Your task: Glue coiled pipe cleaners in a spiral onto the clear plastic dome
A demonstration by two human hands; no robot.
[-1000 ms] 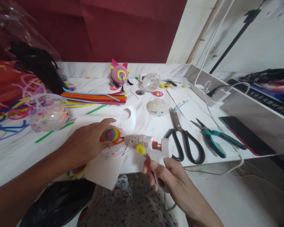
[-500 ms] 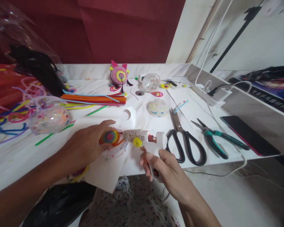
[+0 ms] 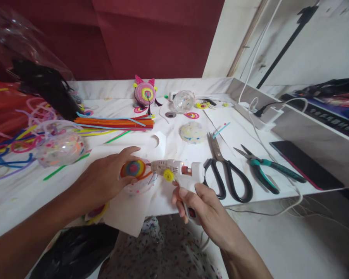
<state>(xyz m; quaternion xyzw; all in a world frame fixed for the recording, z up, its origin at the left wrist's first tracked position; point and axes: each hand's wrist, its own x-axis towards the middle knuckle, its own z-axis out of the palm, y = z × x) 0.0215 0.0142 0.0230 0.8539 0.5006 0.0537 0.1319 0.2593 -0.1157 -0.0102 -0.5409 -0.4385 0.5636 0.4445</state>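
My left hand [image 3: 113, 170] is closed around a clear dotted ball [image 3: 138, 186] with a coiled disc of rainbow pipe cleaner [image 3: 133, 169] on it. Part of the ball is hidden by the fingers. In my right hand [image 3: 197, 203] is a white hot glue gun [image 3: 186, 169], its grip wrapped by the fingers. Its nozzle points left and meets the edge of the coiled disc; I cannot tell whether glue is coming out. A small yellow coil [image 3: 168, 175] shows in front of the gun's barrel. Under the ball lies a white paper sheet [image 3: 130, 215].
Black-handled scissors [image 3: 218, 155] and green pliers [image 3: 260, 164] lie right of the gun, with a phone [image 3: 299, 162] beyond. Orange pipe cleaners [image 3: 113, 122] and another dotted ball [image 3: 61, 149] are at left. Behind stands a pink decorated ball [image 3: 145, 93], near a power strip [image 3: 256, 116].
The view has shifted very slightly. Both hands, the ball and the glue gun keep nearly the same positions, the nozzle still at the disc's edge.
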